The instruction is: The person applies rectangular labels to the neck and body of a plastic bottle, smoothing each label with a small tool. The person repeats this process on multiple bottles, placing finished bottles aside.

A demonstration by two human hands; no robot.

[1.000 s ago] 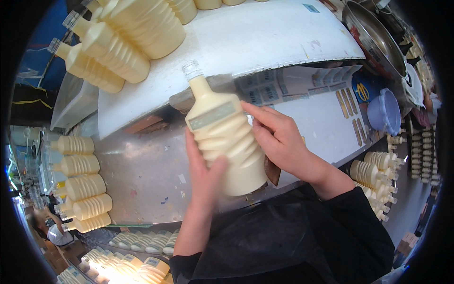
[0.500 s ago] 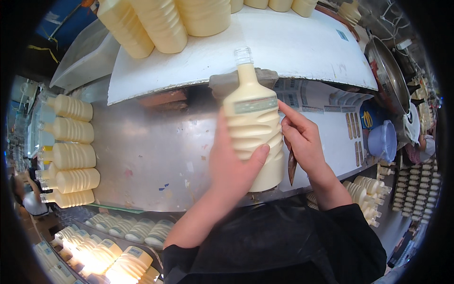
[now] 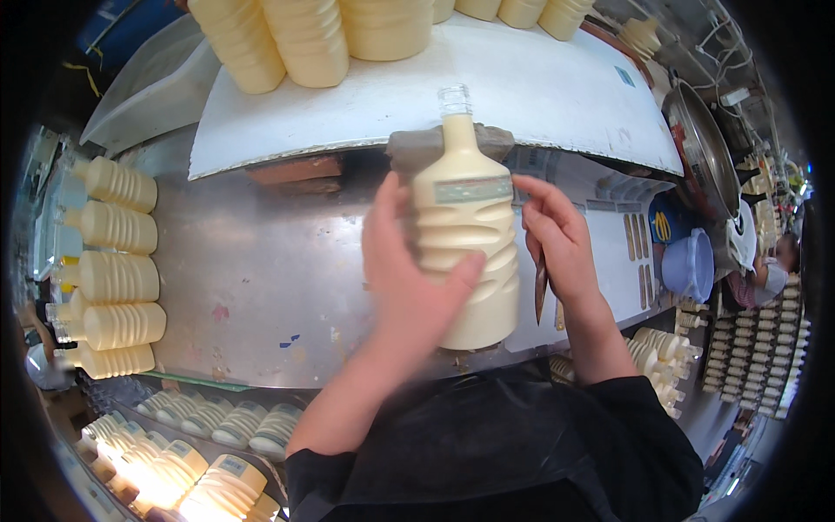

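While left hand is blurred against cream bottle | grip unclear | right hand holds brown tool, top hidden

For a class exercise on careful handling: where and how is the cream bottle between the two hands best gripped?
Probably around the body of the cream bottle, below the grey-green strip, coming from the left. The body is broad and ridged, so it should offer more purchase than the slim neck; gripping there also leaves the strip uncovered and avoids the right hand on the other side.
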